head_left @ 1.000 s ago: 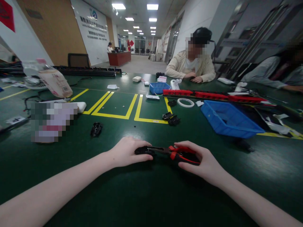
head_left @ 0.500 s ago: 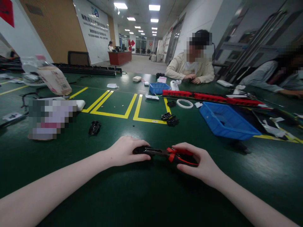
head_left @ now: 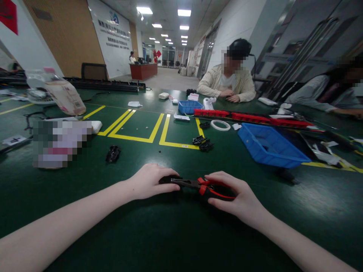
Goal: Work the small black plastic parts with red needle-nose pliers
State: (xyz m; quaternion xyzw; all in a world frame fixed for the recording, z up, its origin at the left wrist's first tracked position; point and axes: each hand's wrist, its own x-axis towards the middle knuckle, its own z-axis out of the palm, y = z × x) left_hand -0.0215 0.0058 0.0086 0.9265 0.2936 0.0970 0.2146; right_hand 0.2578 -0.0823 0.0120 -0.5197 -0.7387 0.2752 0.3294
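Note:
Near the front of the green table, my left hand [head_left: 150, 182] is closed round a small black part [head_left: 166, 180], mostly covered by the fingers. My right hand [head_left: 236, 193] grips needle-nose pliers [head_left: 202, 186] with red and black handles. The jaws point left and meet the black part between my left thumb and fingers; whether they pinch it I cannot tell. A similar black part [head_left: 113, 154] lies on the table beyond my left hand, and more black parts [head_left: 203, 142] lie farther off, on the yellow tape.
A blue bin [head_left: 272, 147] stands to the right, with a smaller blue bin [head_left: 190, 106] farther back. Behind lie a red strip [head_left: 244, 115] and a white ring [head_left: 220, 125]. A bottle [head_left: 66, 94] leans at the left. A person [head_left: 228, 81] sits across the table, another at far right.
The pliers and my right hand have shifted slightly left, with the jaws deeper at the black part. My left hand stays almost in place.

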